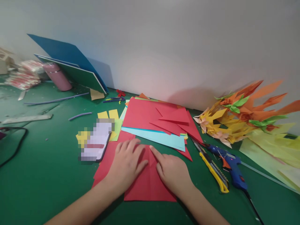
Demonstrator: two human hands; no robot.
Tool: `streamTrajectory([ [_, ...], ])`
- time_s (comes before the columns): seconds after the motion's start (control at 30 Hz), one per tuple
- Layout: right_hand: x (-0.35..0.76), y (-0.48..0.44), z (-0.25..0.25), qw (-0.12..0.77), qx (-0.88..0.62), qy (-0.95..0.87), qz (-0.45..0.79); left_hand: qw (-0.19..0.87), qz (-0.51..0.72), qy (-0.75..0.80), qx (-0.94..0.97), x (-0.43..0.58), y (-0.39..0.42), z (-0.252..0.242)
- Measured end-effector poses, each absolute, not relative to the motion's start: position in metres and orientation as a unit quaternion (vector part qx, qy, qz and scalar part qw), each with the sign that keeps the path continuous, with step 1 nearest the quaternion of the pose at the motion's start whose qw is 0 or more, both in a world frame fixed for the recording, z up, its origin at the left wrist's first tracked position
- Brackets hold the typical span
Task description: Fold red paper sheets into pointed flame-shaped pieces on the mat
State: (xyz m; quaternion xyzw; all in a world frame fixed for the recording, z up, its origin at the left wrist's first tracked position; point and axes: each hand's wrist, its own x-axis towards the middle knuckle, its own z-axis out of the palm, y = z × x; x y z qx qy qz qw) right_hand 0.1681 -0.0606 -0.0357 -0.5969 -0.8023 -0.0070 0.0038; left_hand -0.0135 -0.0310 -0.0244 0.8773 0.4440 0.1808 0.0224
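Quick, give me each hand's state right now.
Left hand: open, laid flat on the red paper, gripping nothing.
Right hand: open, index finger stretched out, pressing the same paper, gripping nothing.

Hands, 2: left hand [126, 164], right hand [172, 172]. Red sheet [150, 187] under the fingers [156, 153], 1. Phone [96, 145] left of the fingers, 1. Utility knife [214, 170] right of them, 1. Glue gun [231, 165] beyond the knife, 1. Pink flask [57, 76] far left, 1.

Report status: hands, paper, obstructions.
Left hand and right hand flat on red sheet. Right forefinger on fold. Phone beside left hand; utility knife, glue gun right.
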Motion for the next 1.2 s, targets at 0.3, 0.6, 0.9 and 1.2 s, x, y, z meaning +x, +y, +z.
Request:
streamTrajectory([
  [0.3,0.175,-0.064,-0.052,0.134,-0.549,-0.823,-0.062,0.179,0.335,0.485,0.788,-0.018,-0.024,-0.027],
  [0.6,0.176,-0.063,-0.054,0.180,-0.547,-0.817,-0.040,0.079,0.243,0.245,0.935,-0.019,-0.019,-0.022],
  [0.9,0.177,-0.062,-0.052,0.180,-0.544,-0.819,-0.022,0.020,0.204,0.176,0.963,-0.018,-0.015,-0.024],
  [1.2,0.177,-0.062,-0.047,0.176,-0.547,-0.818,-0.006,0.064,0.239,0.164,0.955,-0.023,-0.018,-0.023],
])
